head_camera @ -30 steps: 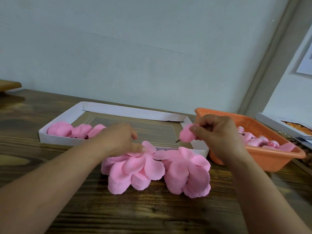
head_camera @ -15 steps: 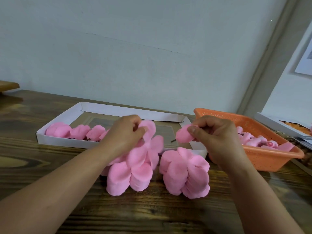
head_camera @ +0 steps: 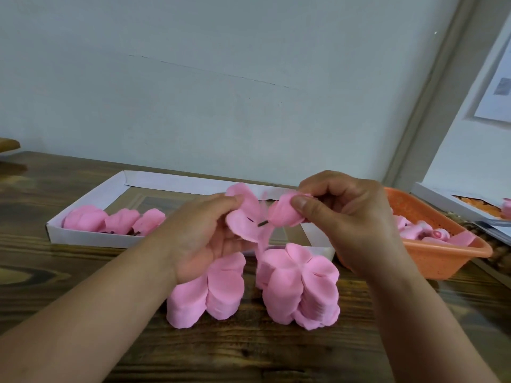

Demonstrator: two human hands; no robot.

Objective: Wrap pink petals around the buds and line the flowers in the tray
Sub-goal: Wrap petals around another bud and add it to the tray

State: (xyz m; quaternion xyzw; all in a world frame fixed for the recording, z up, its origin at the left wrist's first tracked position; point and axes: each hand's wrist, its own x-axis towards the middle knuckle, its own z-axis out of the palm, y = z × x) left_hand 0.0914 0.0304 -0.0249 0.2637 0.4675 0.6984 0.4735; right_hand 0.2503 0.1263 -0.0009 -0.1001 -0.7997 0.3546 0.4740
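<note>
Pink soft bud (head_camera: 284,217) with a short dark stem sits in the right hand (head_camera: 351,217) grip, pinched between thumb and fingers. Left hand (head_camera: 199,233) grip pinches a thin pink petal sheet (head_camera: 246,217), just left of the stem tip. Judged next: align the stem with the sheet's centre slit, push through slowly, avoid tearing. Behind the grips, the white cardboard tray (head_camera: 91,239) holds three finished flowers (head_camera: 116,219); right of them, the orange plastic basket (head_camera: 442,258) holds more buds.

Wooden table (head_camera: 249,352) – pale wall (head_camera: 221,78), taped paper sheet (head_camera: 495,87) at right.
</note>
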